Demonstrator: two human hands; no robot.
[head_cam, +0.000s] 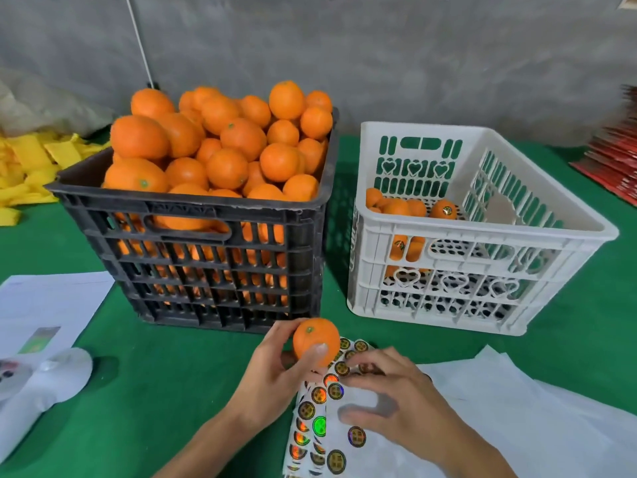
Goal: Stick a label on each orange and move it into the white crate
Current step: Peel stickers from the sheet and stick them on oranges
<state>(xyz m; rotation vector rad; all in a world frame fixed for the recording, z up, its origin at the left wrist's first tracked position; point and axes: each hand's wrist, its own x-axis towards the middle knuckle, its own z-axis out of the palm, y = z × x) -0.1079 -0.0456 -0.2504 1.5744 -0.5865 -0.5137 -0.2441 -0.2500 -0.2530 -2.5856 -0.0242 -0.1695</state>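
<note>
My left hand [275, 370] grips an orange [315, 339] just above the green table, in front of the black crate [206, 257], which is heaped with oranges [220, 146]. My right hand [396, 398] lies over a sheet of round shiny labels [320, 422], its fingertips at the labels near the orange; whether it pinches one is hidden. The white crate [482, 270] stands at the right with several oranges [406, 207] in its far left corner, one showing a label.
White backing sheets [537, 408] lie at the lower right. Papers [44, 305] and a white object [44, 377] are at the left edge. Yellow pieces [27, 167] pile at the back left, red packets [617, 157] at the back right.
</note>
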